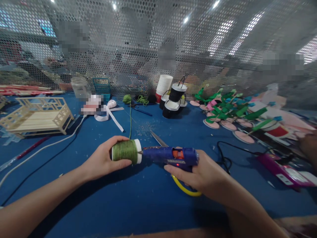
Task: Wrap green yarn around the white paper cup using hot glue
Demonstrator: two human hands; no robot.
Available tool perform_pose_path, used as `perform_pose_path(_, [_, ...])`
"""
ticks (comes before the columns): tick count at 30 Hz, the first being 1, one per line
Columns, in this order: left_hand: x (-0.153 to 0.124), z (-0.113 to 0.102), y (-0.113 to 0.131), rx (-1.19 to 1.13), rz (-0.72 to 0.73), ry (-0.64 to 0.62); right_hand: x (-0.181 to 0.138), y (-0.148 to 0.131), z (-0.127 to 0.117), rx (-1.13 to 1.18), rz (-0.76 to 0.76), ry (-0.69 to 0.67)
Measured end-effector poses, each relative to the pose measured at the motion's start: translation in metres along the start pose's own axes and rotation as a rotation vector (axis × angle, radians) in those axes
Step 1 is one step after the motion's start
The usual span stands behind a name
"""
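My left hand is wrapped round a white paper cup wound with green yarn, held on its side above the blue table. A strand of green yarn runs from it to a ball of green yarn farther back. In my right hand is a blue hot glue gun with a small red light lit. Its nozzle meets the cup near the edge of the winding. Scissors with a yellow handle lie beneath the glue gun, partly hidden by it and my hand.
A wooden-stick model bed stands at left, near a white cable. White paper cups and small black-and-white buckets stand at the back. Green paper plants on pink discs and a purple power strip are at right.
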State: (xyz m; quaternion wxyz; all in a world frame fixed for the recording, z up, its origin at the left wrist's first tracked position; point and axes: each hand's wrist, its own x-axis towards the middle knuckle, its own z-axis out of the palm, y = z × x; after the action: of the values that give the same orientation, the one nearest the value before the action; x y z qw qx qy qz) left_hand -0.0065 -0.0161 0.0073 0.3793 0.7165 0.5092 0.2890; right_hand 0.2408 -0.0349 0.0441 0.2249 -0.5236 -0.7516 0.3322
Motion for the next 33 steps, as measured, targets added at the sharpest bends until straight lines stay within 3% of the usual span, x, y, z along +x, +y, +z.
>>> perform_pose_path(7, [-0.003, 0.003, -0.004, 0.237, 0.354, 0.037, 0.004, -0.002, -0.001, 0.004, 0.012, 0.036])
perform_pose_path(12, [-0.004, 0.005, -0.008, 0.325, 0.485, 0.021, 0.005, -0.002, 0.001, -0.001, 0.038, 0.061])
perform_pose_path(18, [-0.005, 0.005, -0.01, 0.405, 0.546, -0.011, 0.009, -0.002, 0.002, 0.019, 0.077, 0.057])
perform_pose_path(24, [-0.005, 0.006, -0.01, 0.374, 0.498, -0.001, 0.013, 0.001, -0.001, 0.147, 0.157, -0.021])
perform_pose_path(30, [-0.005, 0.008, -0.011, 0.327, 0.49, 0.015, 0.029, 0.015, -0.009, 0.224, 0.103, 0.209])
perform_pose_path(33, [-0.004, 0.009, -0.012, 0.323, 0.503, 0.017, 0.045, 0.026, -0.011, 0.135, 0.128, 0.327])
